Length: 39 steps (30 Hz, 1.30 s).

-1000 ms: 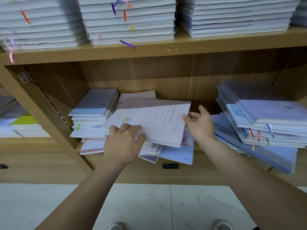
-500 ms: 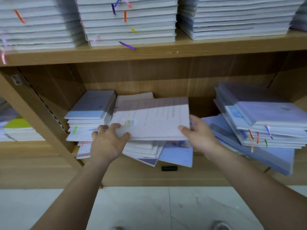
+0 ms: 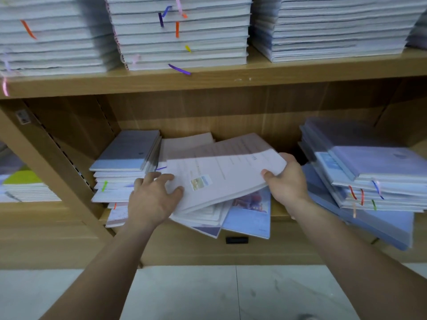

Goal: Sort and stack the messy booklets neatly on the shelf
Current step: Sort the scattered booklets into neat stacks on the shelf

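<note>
Lower shelf compartment (image 3: 277,213), middle: white booklet (image 3: 226,179) sits skewed over a messy pile (image 3: 203,218), its right end raised and farther back, left end nearer. L hand (image 3: 152,199) at booklet's near-left corner: fingers spread and bent along the edge, thumb on the cover. Can't tell if the fingertips go under. R hand (image 3: 286,181) holds the right corner, thumb on top, other fingers curled beneath, a narrow pinch.

Under the pile a blue booklet (image 3: 250,218) sticks out past the shelf's front lip, next to a purple-cornered one (image 3: 209,229). Left of the hands: fairly tidy stack (image 3: 124,162) w/ green tab (image 3: 104,185), touching the pile. Right: taller stack (image 3: 374,176), fanned and leaning, red/blue/green ribbons (image 3: 362,196) hanging at its front, large blue cover (image 3: 381,225) at the bottom overhanging the lip.

Upper board (image 3: 231,77) carries three high stacks (image 3: 182,33) of thick booklets, coloured ribbons poking out. Small black tag (image 3: 236,239) on shelf's front panel. Pale tile floor (image 3: 208,294) below.
</note>
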### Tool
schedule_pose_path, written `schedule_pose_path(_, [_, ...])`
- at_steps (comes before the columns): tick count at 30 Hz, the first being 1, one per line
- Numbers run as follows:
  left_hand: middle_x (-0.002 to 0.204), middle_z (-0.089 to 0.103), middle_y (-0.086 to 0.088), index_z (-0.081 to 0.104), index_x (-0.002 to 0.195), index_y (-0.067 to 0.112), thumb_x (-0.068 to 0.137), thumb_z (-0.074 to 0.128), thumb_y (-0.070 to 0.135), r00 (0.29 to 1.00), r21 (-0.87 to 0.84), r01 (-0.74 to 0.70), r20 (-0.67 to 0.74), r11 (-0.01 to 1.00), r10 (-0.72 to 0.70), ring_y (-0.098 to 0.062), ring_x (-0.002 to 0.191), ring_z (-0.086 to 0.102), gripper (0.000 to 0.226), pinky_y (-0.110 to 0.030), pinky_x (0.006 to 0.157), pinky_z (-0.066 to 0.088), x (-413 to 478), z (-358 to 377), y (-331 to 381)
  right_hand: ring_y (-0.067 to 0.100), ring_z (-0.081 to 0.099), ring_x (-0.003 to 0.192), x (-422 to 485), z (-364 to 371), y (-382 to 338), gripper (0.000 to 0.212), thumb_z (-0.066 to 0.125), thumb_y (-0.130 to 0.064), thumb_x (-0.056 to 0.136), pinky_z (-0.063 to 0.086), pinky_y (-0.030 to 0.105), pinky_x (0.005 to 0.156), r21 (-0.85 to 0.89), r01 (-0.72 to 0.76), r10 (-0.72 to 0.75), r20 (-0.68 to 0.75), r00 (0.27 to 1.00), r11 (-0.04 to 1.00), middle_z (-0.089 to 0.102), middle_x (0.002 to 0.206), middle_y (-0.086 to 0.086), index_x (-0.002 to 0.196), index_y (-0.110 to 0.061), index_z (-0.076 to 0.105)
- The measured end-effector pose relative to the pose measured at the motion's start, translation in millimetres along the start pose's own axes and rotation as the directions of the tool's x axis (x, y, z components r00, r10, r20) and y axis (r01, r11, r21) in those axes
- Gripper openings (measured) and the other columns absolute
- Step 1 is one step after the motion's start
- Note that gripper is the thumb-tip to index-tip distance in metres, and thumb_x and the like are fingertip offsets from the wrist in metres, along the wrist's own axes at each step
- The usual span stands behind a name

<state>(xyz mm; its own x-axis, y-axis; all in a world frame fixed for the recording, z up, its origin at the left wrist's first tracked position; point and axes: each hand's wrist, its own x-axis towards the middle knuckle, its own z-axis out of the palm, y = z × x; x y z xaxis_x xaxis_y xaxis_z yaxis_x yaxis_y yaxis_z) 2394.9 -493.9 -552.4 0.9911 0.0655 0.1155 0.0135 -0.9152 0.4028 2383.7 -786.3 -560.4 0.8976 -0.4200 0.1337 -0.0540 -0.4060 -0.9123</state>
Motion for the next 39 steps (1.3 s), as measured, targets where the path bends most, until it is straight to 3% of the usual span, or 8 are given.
schedule_pose_path(6, [0.164, 0.020, 0.002, 0.031, 0.152, 0.032, 0.089, 0.047, 0.068, 0.985, 0.053, -0.097, 0.151, 0.994, 0.088, -0.023, 0.149, 0.014, 0.075, -0.047, 0.120, 0.019, 9.2, 10.6, 12.2, 0.020, 0.059, 0.115, 17.1, -25.4, 17.1, 0.048, 0.072, -0.005, 0.088, 0.051, 0.049, 0.099, -0.017, -0.007, 0.009, 0.114, 0.993, 1.000, 0.065, 0.120, -0.004, 0.128, -0.023, 0.054])
schedule_pose_path(13, [0.151, 0.036, -0.001, 0.035, 0.147, 0.030, 0.082, 0.045, 0.079, 0.992, 0.140, -0.060, 0.119, 0.988, 0.043, -0.029, 0.134, 0.025, 0.082, -0.044, 0.105, 0.036, 5.5, 4.6, 11.5, 0.005, 0.054, 0.108, 4.1, -4.5, 3.9, 0.088, 0.080, -0.020, 0.084, 0.045, 0.030, 0.094, 0.228, -0.065, 0.088, -0.092, 0.992, 0.972, 0.058, 0.111, -0.016, 0.155, -0.013, 0.027])
schedule_pose_path(16, [0.136, 0.045, -0.011, 0.042, 0.143, 0.030, 0.074, 0.042, 0.087, 0.997, 0.219, -0.032, 0.079, 0.975, 0.015, -0.033, 0.124, 0.035, 0.089, -0.044, 0.098, 0.039, 0.5, 5.1, 18.9, 0.010, 0.065, 0.105, -7.8, 12.5, 3.2, 0.064, 0.080, -0.019, 0.083, 0.054, 0.030, 0.087, 0.162, -0.037, 0.033, 0.028, 0.999, 0.986, 0.067, 0.112, -0.013, 0.138, -0.017, 0.047])
schedule_pose_path(21, [0.107, 0.056, -0.010, 0.061, 0.114, 0.016, 0.067, 0.033, 0.094, 0.999, 0.328, -0.045, 0.022, 0.943, 0.040, -0.031, 0.103, 0.052, 0.095, -0.042, 0.083, 0.048, -10.8, 2.1, 14.3, -0.005, 0.054, 0.097, -34.4, 25.6, 0.9, 0.076, 0.075, -0.020, 0.088, 0.045, 0.016, 0.078, 0.066, 0.062, -0.079, 0.299, 0.951, 0.996, 0.051, 0.107, -0.033, 0.146, -0.022, 0.026])
schedule_pose_path(25, [0.085, 0.062, 0.001, 0.058, 0.084, 0.019, 0.072, 0.050, 0.085, 0.994, 0.139, 0.021, 0.099, 0.990, -0.035, -0.023, 0.086, 0.060, 0.067, -0.037, 0.074, 0.053, -21.3, -4.5, 5.3, 0.006, 0.055, 0.114, -31.6, 14.6, -3.6, 0.069, 0.072, -0.018, 0.089, 0.045, 0.028, 0.089, 0.026, 0.086, -0.089, 0.335, 0.938, 0.996, 0.053, 0.120, -0.021, 0.144, -0.023, 0.032])
schedule_pose_path(30, [0.105, 0.068, 0.002, 0.053, 0.121, 0.026, 0.081, 0.053, 0.075, 0.974, 0.055, 0.054, 0.216, 0.997, -0.064, -0.024, 0.099, 0.063, 0.063, -0.035, 0.080, 0.051, -31.7, 2.2, 4.1, 0.013, 0.048, 0.132, -37.1, -5.5, 1.4, 0.063, 0.059, -0.002, 0.094, 0.046, 0.037, 0.105, 0.060, 0.071, -0.092, 0.554, 0.827, 0.996, 0.050, 0.143, -0.012, 0.138, -0.040, 0.036])
schedule_pose_path(34, [0.092, 0.066, 0.010, 0.059, 0.105, 0.023, 0.078, 0.067, 0.067, 0.980, -0.159, 0.116, 0.176, 0.980, -0.088, -0.016, 0.087, 0.064, 0.052, -0.033, 0.072, 0.050, -35.9, -1.4, 13.5, 0.014, 0.051, 0.130, -46.5, -10.8, -3.5, 0.053, 0.056, -0.012, 0.099, 0.046, 0.036, 0.105, 0.039, 0.085, -0.093, 0.430, 0.898, 0.996, 0.054, 0.143, -0.010, 0.146, -0.030, 0.039])
schedule_pose_path(39, [0.096, 0.076, -0.004, 0.063, 0.110, 0.009, 0.081, 0.081, 0.031, 0.943, -0.708, 0.300, 0.320, 0.640, -0.088, -0.022, 0.087, 0.074, 0.041, -0.038, 0.080, 0.059, -58.1, 4.9, 48.8, 0.014, 0.060, 0.120, -46.5, -39.0, -5.8, 0.040, 0.059, -0.016, 0.099, 0.051, 0.039, 0.101, 0.055, 0.111, -0.121, 0.249, 0.961, 0.992, 0.064, 0.131, -0.010, 0.137, -0.027, 0.053])
